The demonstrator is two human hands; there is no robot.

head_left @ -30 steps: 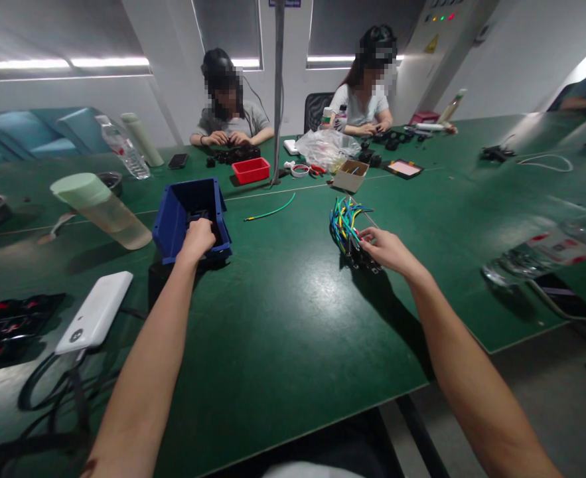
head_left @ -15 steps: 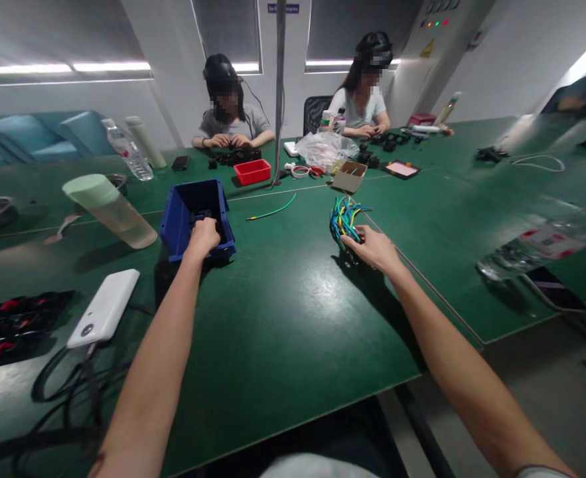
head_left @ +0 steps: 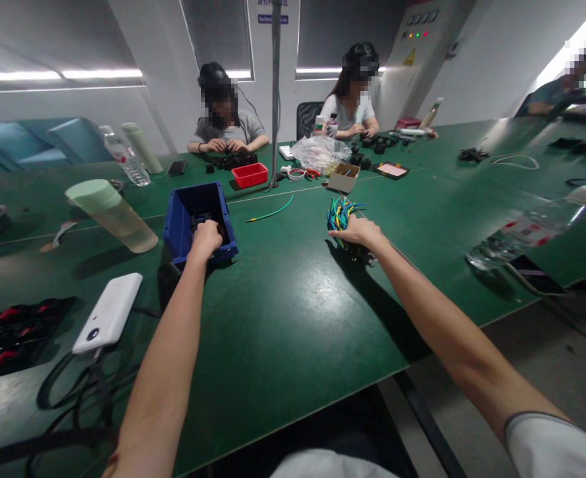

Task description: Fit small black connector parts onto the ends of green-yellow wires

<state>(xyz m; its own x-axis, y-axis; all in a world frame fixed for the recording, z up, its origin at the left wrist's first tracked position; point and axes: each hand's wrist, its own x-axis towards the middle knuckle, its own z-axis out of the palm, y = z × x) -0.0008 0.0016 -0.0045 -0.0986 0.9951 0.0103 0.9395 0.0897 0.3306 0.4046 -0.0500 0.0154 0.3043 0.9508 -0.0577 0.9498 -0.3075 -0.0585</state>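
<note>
Left hand: left hand [head_left: 206,238] curled over the near rim of the blue parts bin [head_left: 178,219]; fingers dip inside toward dark parts at the bin floor; whether they pinch anything cannot be told.
Blue parts bin: stands on the green table [head_left: 283,312], left of centre; open top tilted toward the far side; near wall under the left hand.
Right hand: right hand [head_left: 360,231] closed over the near end of the wire bundle [head_left: 340,214]; fingers wrapped round it, knuckles up.
Wire bundle: blue, green and yellow wires; lies right of centre, well apart from the bin; gripped end nearest the person, over small black parts [head_left: 360,253] on the table; long axis runs away from the wearer, free ends fanning out toward the far side and slightly left.
Nearby: single green wire [head_left: 271,212] lying loose between bin and bundle; tipped clear tumbler [head_left: 113,216] just left of the bin; white phone [head_left: 107,313] near the left forearm.
Far side: two seated people, hands on dark parts; red tray [head_left: 249,174] before them.
</note>
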